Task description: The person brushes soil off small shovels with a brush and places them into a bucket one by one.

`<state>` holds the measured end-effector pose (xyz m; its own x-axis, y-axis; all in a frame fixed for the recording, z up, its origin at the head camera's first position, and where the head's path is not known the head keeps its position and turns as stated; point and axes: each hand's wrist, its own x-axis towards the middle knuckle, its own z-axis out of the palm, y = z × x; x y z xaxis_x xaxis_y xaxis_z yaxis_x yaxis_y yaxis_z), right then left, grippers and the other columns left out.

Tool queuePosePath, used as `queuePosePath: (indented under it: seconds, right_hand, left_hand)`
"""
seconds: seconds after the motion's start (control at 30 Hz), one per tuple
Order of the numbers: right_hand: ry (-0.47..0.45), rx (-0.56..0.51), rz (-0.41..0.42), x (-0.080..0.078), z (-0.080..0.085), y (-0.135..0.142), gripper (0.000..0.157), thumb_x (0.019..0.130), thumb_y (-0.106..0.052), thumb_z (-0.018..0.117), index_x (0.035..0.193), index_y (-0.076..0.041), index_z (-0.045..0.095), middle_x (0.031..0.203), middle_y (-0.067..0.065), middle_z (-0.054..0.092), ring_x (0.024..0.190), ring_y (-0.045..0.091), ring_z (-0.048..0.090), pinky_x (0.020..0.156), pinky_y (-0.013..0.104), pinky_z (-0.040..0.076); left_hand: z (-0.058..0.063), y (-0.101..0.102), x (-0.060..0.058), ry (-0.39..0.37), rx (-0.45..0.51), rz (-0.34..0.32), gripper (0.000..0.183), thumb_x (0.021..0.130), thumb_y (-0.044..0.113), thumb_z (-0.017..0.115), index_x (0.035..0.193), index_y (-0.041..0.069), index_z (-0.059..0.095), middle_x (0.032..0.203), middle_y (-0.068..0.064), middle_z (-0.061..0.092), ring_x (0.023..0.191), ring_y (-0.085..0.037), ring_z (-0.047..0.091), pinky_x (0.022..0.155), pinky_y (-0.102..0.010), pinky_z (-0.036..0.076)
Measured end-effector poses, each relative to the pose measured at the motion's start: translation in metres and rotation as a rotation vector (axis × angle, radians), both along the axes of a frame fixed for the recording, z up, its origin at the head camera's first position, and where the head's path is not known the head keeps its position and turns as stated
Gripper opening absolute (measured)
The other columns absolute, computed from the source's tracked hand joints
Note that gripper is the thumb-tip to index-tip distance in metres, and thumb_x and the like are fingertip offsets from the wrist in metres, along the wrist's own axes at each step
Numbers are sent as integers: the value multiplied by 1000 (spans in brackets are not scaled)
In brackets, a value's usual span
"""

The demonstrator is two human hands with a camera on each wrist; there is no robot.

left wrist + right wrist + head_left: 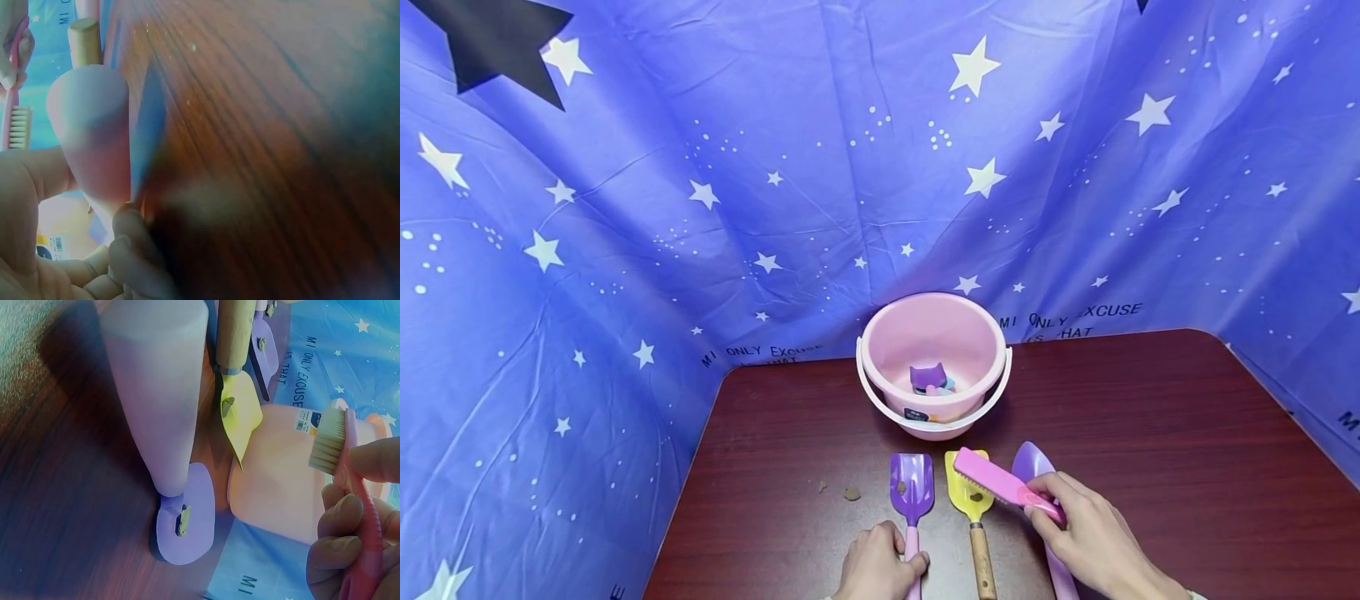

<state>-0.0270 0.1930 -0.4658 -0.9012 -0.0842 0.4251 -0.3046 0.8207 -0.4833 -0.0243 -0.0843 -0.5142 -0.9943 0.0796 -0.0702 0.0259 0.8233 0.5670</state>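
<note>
The pink bucket (934, 342) is being supported by the table (782, 442); below it, the pink-handled shovel (913, 487) is being pinched by the left hand (878, 563); above the yellow shovel (981, 558), the brush (992, 477) is being gripped by the right hand's (1088, 533) curled fingers. Inside the bucket, a purple piece (928, 377) is being held (beside smaller ones).

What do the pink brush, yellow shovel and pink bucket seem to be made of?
Pink brush: probably plastic, smooth and glossy; its straight, pale bristles may be synthetic.
Yellow shovel: the handle looks like bare wood, being natural tan; the smooth, bright blade could be painted metal or plastic.
Pink bucket: likely plastic, given its even colour and soft sheen.
</note>
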Motion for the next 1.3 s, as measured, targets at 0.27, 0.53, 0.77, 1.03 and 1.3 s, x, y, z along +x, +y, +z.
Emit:
queuePosePath:
  seconds: [0.27,0.53,0.77,1.03,1.3]
  right_hand:
    - [-6,3,-2,0,-1,-1,34,67,-10,78,89,-31,63,76,-22,46,62,-2,41,54,24,35]
    - [-13,1,7,1,0,-2,34,67,-11,78,88,-32,63,76,-22,46,63,-2,42,54,24,34]
    - [-6,-2,19,1,0,-3,33,67,-10,78,89,-31,63,76,-22,46,63,-1,42,54,23,34]
    - [11,-15,50,-2,0,-7,33,68,-10,78,91,-29,64,80,-21,50,64,-1,43,55,23,36]
    - [14,-19,68,-6,2,-15,34,68,-10,78,89,-31,63,74,-22,47,62,-2,42,55,21,34]
  left_hand:
    - [0,-2,-1,20,45,3,25,64,30,76,60,20,53,54,7,49,53,-10,47,51,-29,38]
    - [0,-6,1,-12,116,18,18,64,23,72,64,18,55,55,10,47,53,-8,45,51,-28,38]
    - [-5,-12,3,30,148,56,16,64,20,70,66,18,55,55,12,46,51,-6,42,49,-26,35]
    - [-5,-19,5,10,172,68,15,65,18,69,67,19,55,55,13,47,50,-5,43,49,-24,35]
    - [8,-32,9,11,194,67,13,64,15,68,67,17,55,54,13,48,49,-3,42,49,-22,36]
